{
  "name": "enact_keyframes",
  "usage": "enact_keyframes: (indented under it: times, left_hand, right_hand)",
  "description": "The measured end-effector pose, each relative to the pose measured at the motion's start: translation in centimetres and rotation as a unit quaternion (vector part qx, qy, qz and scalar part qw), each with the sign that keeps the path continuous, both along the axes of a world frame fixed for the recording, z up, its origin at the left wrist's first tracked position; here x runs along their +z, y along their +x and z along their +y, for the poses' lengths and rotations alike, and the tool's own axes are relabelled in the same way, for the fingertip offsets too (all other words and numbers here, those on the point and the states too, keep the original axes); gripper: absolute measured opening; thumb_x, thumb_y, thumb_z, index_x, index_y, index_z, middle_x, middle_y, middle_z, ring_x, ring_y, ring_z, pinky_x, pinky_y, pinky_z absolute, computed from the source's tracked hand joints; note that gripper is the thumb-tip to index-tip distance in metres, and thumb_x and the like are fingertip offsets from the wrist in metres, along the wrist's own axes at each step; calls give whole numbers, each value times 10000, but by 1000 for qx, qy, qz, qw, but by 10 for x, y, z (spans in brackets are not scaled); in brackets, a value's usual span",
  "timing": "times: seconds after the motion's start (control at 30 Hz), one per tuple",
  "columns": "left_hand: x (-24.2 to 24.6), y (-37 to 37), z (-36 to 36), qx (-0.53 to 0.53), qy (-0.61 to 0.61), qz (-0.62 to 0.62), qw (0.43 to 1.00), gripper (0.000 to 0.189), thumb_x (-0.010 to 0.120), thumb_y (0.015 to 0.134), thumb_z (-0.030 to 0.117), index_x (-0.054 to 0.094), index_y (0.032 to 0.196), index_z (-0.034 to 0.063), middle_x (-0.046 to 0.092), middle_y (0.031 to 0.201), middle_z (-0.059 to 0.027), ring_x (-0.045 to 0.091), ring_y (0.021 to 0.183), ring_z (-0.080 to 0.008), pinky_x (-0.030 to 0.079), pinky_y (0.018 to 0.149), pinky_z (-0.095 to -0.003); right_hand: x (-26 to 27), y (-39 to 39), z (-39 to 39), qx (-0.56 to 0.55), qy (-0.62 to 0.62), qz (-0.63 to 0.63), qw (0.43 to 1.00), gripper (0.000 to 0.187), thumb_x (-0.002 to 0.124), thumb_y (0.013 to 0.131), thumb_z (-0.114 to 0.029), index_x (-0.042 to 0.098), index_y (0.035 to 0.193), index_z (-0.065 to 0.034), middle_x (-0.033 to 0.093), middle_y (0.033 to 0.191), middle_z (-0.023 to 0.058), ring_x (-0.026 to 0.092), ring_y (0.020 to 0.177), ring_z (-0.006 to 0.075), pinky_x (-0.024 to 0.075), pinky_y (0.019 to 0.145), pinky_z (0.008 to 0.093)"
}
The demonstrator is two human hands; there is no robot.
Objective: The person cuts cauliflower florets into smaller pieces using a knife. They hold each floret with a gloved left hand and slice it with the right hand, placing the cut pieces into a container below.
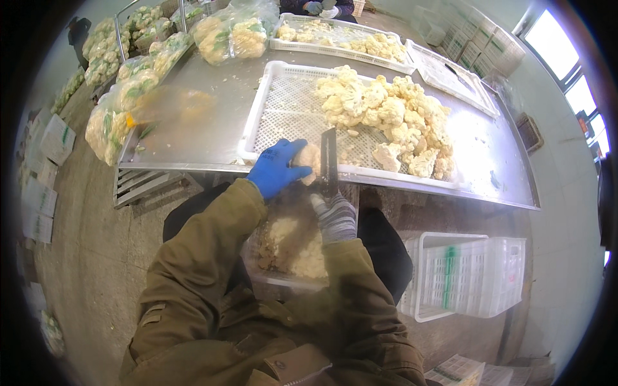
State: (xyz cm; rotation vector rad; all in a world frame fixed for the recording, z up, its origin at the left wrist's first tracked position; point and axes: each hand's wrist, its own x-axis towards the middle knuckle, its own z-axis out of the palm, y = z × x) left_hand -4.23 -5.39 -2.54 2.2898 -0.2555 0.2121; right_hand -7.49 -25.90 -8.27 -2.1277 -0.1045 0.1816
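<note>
My left hand (278, 169), in a blue rubber-coated glove, grips a pale cauliflower piece (307, 163) at the front edge of a white perforated tray (285, 113). In a grey striped knit glove, my right hand (334, 217) holds a broad-bladed knife (329, 161) by its handle. The blade points away from me and stands just right of the piece; whether they touch I cannot tell. Cut cauliflower florets (386, 116) are heaped in the tray's right half. Below my hands, between my knees, a crate holds more cauliflower pieces (294, 251), partly hidden by my arms.
The tray rests on a metal table (203, 125). Bagged cauliflower (236, 36) stands at its back left. Behind is a second tray (338, 46) with florets, near another person's gloved hands (321, 8). White plastic crates (463, 275) stand on the floor at right.
</note>
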Motion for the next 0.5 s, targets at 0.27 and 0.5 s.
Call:
enact_keyframes:
  times: [0.27, 0.5]
  left_hand:
    - [-6, -6, -12, 50, 27, -24, 998, 669, 803, 897, 348, 557, 1411, -2, 632, 1095, -208, 649, 982, -369, 523, 886, -444]
    - [-9, -4, -14, 57, 24, -40, 997, 668, 791, 904, 377, 559, 1397, -10, 628, 1101, -227, 647, 1006, -393, 516, 905, -462]
  right_hand:
    - [1, 9, 9, 6, -260, 34, 965, 581, 621, 1000, -477, 595, 1378, -36, 746, 1126, 201, 709, 1060, 377, 544, 944, 458]
    - [10, 34, 6, 62, -268, 68, 959, 618, 618, 999, -472, 522, 1480, -96, 734, 1179, 202, 693, 1118, 387, 528, 991, 465]
